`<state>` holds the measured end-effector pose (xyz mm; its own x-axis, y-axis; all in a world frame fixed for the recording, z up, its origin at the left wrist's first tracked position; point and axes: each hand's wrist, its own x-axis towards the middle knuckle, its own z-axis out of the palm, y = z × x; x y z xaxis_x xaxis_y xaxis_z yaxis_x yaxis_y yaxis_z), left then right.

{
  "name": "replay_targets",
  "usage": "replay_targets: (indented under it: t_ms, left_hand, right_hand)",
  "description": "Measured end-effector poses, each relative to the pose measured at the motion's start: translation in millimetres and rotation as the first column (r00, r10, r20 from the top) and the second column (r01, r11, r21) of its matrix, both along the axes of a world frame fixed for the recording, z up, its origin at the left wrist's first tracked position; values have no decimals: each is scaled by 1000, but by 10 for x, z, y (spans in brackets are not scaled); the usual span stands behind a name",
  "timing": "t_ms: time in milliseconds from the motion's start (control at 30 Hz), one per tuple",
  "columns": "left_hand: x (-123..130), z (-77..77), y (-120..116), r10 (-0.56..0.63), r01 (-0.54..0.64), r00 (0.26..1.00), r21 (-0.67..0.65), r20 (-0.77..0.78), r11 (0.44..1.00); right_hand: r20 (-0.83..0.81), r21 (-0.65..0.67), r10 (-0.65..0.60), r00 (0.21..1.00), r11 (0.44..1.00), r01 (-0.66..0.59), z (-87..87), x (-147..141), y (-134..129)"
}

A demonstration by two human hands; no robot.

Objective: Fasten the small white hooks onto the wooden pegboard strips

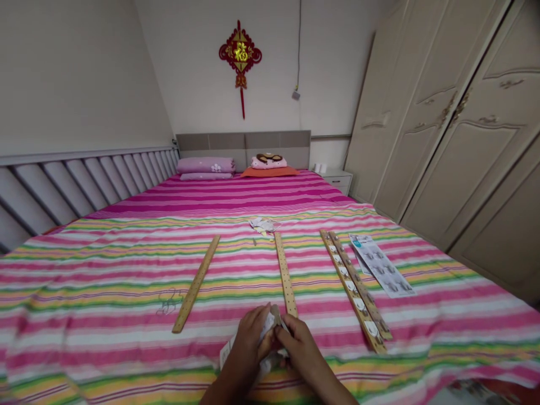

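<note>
Both hands (pixel 250 336) grip a crumpled whitish packet (pixel 269 321) — its contents hidden from view

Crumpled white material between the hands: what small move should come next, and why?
I'd probably ease the right hand slightly aside while the left hand holds the crumpled white material. Fingers cover much of it, so what it may contain cannot be told. Moving aside, rather than forward, seems safer: the wooden strip lies just beyond the grip.

Pillows (pixel 206 165) behind, strips (pixel 196 284) ahead — cards (pixel 382 265) right
</note>
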<state>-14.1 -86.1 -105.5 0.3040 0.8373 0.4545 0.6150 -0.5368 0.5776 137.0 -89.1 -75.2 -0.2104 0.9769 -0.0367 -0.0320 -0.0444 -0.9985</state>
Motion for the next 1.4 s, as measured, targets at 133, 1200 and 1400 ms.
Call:
replay_targets:
  t_ms: [133,1200,1400]
  left_hand:
    - [5,88,-20,-25,24,999,-18,-35,1000]
    - [162,-10,5,7,-15,998,-110,-68,994]
    - [197,53,2,38,-12,985,-150,170,989]
  right_hand:
    - [42,91,-38,998,995,34,-22,-41,-9]
    - [28,69,-106,994,992,104,-214,-57,-74]
    - [41,84,-95,995,992,91,-246,-69,-106]
